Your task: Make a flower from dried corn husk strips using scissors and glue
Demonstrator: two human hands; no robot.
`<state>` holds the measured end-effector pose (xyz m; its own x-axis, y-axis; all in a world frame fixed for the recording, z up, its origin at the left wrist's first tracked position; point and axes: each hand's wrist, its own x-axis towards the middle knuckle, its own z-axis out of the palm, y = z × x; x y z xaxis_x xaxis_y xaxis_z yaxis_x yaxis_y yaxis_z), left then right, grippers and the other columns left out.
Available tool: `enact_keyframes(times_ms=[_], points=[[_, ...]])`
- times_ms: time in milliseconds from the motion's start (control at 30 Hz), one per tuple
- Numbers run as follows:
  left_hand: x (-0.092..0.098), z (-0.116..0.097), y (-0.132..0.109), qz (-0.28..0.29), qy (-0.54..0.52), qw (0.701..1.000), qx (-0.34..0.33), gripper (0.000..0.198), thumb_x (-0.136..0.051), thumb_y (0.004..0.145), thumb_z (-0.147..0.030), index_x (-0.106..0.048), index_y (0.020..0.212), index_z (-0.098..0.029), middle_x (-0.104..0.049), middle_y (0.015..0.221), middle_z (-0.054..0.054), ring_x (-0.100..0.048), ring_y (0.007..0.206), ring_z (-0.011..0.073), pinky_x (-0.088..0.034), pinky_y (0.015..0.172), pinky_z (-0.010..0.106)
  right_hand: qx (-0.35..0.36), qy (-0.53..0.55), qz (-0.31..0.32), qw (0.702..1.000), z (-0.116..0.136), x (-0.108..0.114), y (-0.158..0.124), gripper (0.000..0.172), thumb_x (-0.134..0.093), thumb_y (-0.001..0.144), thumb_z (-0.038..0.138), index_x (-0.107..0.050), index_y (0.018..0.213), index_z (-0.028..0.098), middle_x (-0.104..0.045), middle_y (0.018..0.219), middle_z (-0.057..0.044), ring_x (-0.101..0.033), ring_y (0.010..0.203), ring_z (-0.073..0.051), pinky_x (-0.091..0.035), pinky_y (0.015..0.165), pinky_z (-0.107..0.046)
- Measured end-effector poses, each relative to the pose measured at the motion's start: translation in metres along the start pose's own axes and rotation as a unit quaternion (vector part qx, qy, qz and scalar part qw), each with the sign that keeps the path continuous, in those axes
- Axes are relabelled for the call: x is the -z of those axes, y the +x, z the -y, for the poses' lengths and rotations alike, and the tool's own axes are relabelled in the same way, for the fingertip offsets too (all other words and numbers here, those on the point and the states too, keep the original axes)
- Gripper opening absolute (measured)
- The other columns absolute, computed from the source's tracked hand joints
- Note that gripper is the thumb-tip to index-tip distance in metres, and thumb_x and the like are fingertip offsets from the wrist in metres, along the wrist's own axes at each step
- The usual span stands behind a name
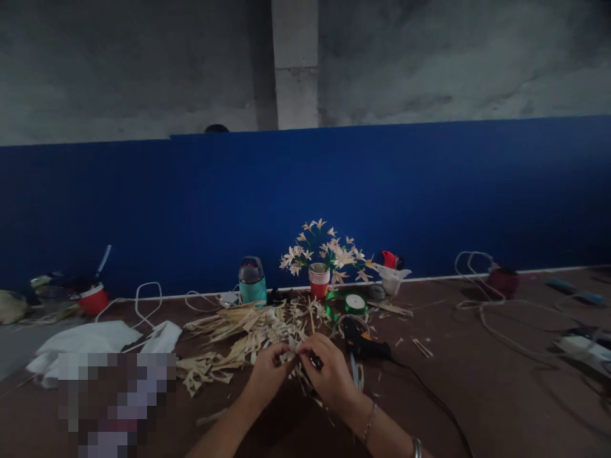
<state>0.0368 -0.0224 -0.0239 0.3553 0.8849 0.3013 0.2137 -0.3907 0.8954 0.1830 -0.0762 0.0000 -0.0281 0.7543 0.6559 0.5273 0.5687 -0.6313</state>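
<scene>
My left hand (273,375) and my right hand (327,369) meet at the fingertips in the lower middle of the head view. Both are closed in a pinch around something small and pale, too small to make out. My right hand also has a dark object partly showing between its fingers. Pale dried strips (243,331) lie in a heap just behind and to the left of my hands. Beyond the heap, artificial flowers with pale petals (342,256) stand in a red and white cup (319,281). A black glue gun (367,343) lies right of my right hand.
A green ribbon roll (356,303) lies near the cup. Behind the heap stands a teal container (252,286). White plastic bags (90,337) and a red pot (93,301) are at left. Cables (496,331) cross the right side before a blue partition (429,191).
</scene>
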Motion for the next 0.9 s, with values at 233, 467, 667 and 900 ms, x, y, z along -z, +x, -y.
enact_keyframes(times_ms=[233,467,667,900], points=[[0.004,-0.006,0.002,-0.037,-0.029,0.998,0.044,0.022,-0.058,0.069,-0.034,-0.066,0.068,-0.014,-0.062,0.062,0.0,-0.054,0.061,0.0158,-0.042,0.059,0.024,-0.083,-0.038,0.005,0.996,-0.01,0.001,0.003,0.012,-0.049,0.071,0.011,-0.06,0.071,0.018,-0.06,0.067,-0.002,-0.054,0.063,-0.015,-0.041,0.058,-0.023],[0.005,-0.003,0.001,-0.05,0.089,0.99,-0.1,0.022,-0.054,0.077,-0.031,-0.063,0.064,-0.016,-0.062,0.068,0.003,-0.055,0.069,0.0181,-0.043,0.067,0.027,-0.139,0.008,0.031,0.99,-0.018,0.003,0.007,0.024,-0.045,0.068,0.01,-0.064,0.079,0.017,-0.06,0.081,-0.005,-0.054,0.077,-0.017,-0.041,0.071,-0.026],[0.005,-0.004,-0.002,0.013,0.184,0.96,-0.211,0.028,-0.048,0.085,-0.032,-0.064,0.065,-0.018,-0.064,0.069,0.004,-0.054,0.072,0.018,-0.04,0.069,0.03,-0.252,0.154,0.009,0.955,-0.007,0.006,0.013,0.02,-0.058,0.07,0.034,-0.057,0.059,0.017,-0.05,0.06,0.002,-0.045,0.062,-0.013,-0.035,0.058,-0.023],[0.004,-0.005,-0.004,-0.035,0.178,0.956,-0.231,0.015,-0.054,0.082,-0.027,-0.066,0.079,-0.02,-0.067,0.073,0.004,-0.057,0.072,0.0179,-0.042,0.068,0.03,-0.374,0.353,0.052,0.856,-0.012,0.002,0.012,0.033,-0.071,0.057,0.045,-0.057,0.057,0.015,-0.045,0.049,0.005,-0.032,0.047,-0.007,-0.022,0.047,-0.021]])
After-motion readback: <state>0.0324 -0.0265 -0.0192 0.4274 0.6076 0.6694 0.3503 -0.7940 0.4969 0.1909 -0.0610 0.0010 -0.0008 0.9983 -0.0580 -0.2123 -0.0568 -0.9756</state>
